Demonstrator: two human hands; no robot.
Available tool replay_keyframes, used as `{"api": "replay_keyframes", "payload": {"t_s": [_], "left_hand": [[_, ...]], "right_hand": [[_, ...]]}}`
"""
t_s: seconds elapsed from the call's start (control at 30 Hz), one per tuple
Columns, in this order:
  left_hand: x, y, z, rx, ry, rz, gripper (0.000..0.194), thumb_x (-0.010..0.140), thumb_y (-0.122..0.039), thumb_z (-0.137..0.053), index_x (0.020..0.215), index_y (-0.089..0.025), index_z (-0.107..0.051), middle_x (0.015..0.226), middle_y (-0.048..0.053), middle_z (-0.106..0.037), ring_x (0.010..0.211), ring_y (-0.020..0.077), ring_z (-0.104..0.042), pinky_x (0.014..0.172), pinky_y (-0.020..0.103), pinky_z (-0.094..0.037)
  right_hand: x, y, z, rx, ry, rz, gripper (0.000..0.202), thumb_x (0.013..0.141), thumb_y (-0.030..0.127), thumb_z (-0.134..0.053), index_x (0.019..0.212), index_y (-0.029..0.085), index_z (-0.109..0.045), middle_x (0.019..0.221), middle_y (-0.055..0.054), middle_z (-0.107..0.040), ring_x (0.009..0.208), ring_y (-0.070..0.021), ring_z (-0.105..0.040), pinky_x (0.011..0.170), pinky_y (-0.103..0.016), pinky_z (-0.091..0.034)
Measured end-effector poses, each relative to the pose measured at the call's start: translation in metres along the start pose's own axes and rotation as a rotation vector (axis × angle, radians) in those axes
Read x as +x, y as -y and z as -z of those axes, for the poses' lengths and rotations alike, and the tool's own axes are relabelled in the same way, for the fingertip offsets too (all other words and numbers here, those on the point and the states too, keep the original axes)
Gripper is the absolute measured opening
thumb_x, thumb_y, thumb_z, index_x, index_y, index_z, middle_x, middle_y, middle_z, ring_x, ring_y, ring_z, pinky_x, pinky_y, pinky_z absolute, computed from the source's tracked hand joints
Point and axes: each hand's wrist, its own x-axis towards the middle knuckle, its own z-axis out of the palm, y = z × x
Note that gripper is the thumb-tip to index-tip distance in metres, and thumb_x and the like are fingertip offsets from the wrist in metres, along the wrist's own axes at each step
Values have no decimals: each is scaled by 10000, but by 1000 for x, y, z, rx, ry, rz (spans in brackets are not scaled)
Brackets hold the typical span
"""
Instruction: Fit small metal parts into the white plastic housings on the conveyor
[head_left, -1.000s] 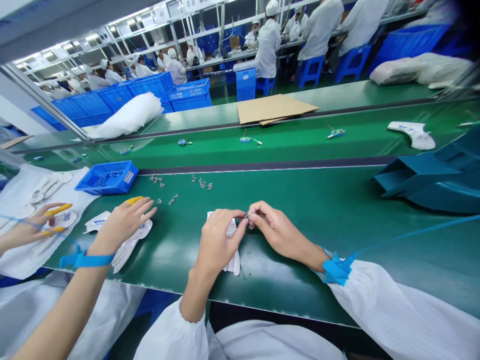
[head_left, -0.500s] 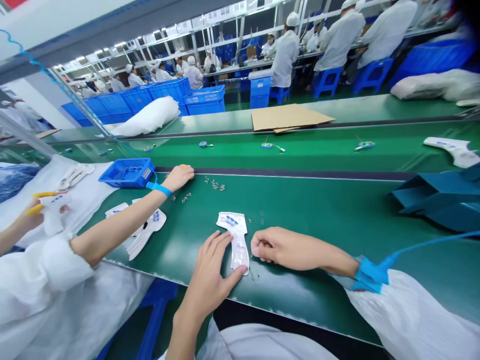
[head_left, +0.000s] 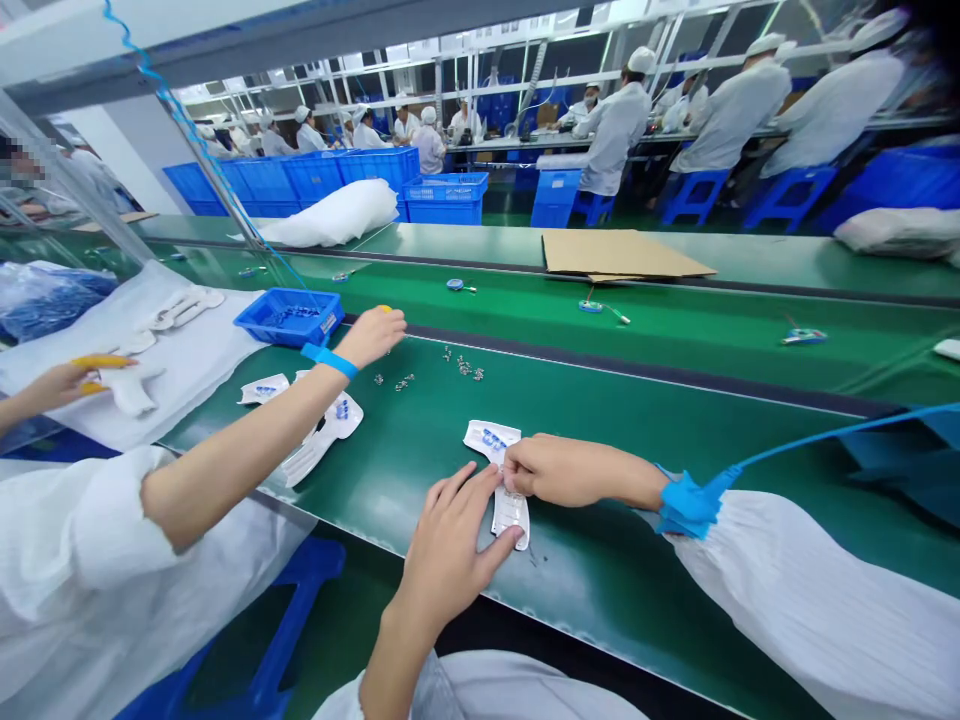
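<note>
A white handle-shaped plastic shell (head_left: 511, 512) lies on the green bench in front of me, with small blue parts (head_left: 494, 439) in its wide upper end. My left hand (head_left: 455, 540) rests at its left side, fingers spread, fingertips and thumb touching its edges. Over the middle of the shell is my right hand (head_left: 555, 468), its fingers pinched together; anything between them is too small or hidden to make out. A blue band (head_left: 690, 505) circles my right wrist.
At the left, a co-worker's arm (head_left: 247, 430) reaches across more white shells (head_left: 322, 440) toward small metal pieces (head_left: 469, 368). A blue tray (head_left: 291, 316) stands behind it. Small wired parts (head_left: 592, 306) lie on the green belt (head_left: 525, 320) beyond.
My right hand has moved left from beside the shell to over its middle, fingers still pinched. My left hand stays at the shell. The whole view has shifted somewhat.
</note>
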Motion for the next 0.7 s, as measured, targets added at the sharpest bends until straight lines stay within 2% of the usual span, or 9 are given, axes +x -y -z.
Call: {"api": "replay_keyframes", "payload": {"t_s": [0.23, 0.43, 0.6, 0.7], "left_hand": [[0, 0, -1, -25, -14, 0, 542, 945, -405, -602, 1430, -254, -413, 1468, 32, -517, 1410, 265, -385, 1115, 462, -374], [0, -1, 0, -31, -11, 1, 538, 944, -409, -606, 1424, -254, -419, 1460, 28, -524, 1406, 265, -388, 1113, 460, -377], [1, -1, 1, -37, -22, -1, 534, 933, -402, -623, 1411, -258, -433, 1444, 41, -539, 1400, 278, -399, 1101, 473, -391], [1, -1, 0, -31, -32, -4, 530, 928, -392, -630, 1405, -262, -438, 1440, 40, -543, 1391, 281, -410, 1095, 478, -397]], "right_hand": [[5, -4, -4, -91, 14, -27, 234, 924, 263, -458, 918, 164, -670, 874, -81, -696, 738, -181, -600, 586, -256, -351], [-1, 3, -5, -145, 17, -58, 276, 960, 272, -402, 911, 155, -647, 884, -96, -686, 766, -194, -611, 583, -267, -333], [3, 2, -13, -155, -96, -165, 242, 901, 339, -546, 1070, 169, -580, 984, -111, -660, 818, -227, -609, 591, -273, -326], [1, -9, -9, -42, -110, -107, 217, 889, 341, -574, 1048, 194, -586, 944, -82, -669, 783, -209, -608, 597, -273, -347]]}}
